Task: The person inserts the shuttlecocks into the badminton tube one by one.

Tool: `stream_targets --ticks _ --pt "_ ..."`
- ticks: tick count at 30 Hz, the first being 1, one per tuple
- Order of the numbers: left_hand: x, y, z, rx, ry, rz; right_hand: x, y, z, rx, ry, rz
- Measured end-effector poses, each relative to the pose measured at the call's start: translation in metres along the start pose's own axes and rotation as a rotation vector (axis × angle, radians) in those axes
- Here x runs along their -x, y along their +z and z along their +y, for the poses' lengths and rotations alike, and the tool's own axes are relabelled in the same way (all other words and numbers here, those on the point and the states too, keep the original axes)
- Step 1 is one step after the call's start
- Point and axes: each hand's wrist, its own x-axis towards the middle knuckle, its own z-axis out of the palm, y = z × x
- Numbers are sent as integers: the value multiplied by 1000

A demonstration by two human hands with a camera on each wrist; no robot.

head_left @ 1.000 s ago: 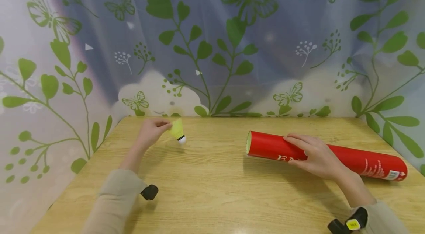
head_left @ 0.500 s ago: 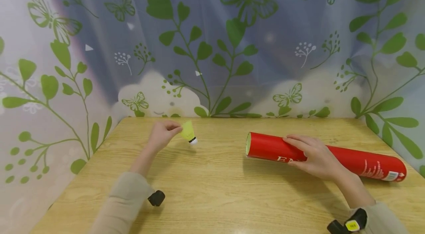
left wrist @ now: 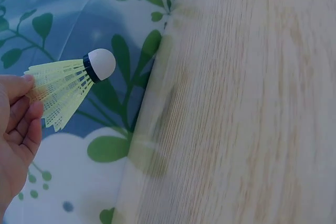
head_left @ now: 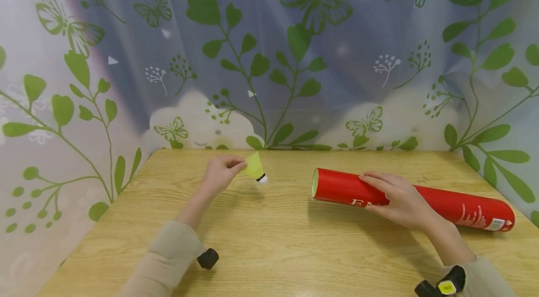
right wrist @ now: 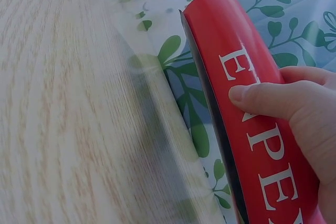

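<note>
My left hand (head_left: 221,174) pinches a yellow shuttlecock (head_left: 254,166) by the rim of its skirt, holding it above the table. In the left wrist view the shuttlecock (left wrist: 65,85) has a white cork with a dark band, and the thumb and fingertips meet at the skirt's edge. On the right, my right hand (head_left: 402,201) grips a long red tube (head_left: 456,206) from above, thumb on the near side. The tube's pale round end (head_left: 315,184) faces left toward the shuttlecock, a gap apart. White letters show on the tube (right wrist: 231,35) in the right wrist view.
A light wood-grain table (head_left: 269,250) spreads under both hands. Behind it hangs a blue and white curtain (head_left: 261,54) printed with green leaves and butterflies, meeting the table's far edge. Black wrist cameras (head_left: 207,258) sit at both sleeves.
My left hand has carried the shuttlecock steadily to the right, closer to the tube's left end. The right hand and the tube have stayed practically in place.
</note>
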Motion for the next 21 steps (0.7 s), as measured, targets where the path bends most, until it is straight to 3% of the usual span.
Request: stream_targets --ticks 7,21 --pt "4 15 13 52 74 26 0 -1 0 0 6 0" --pt "11 33 33 182 70 30 0 0 0 -3 -3 3"
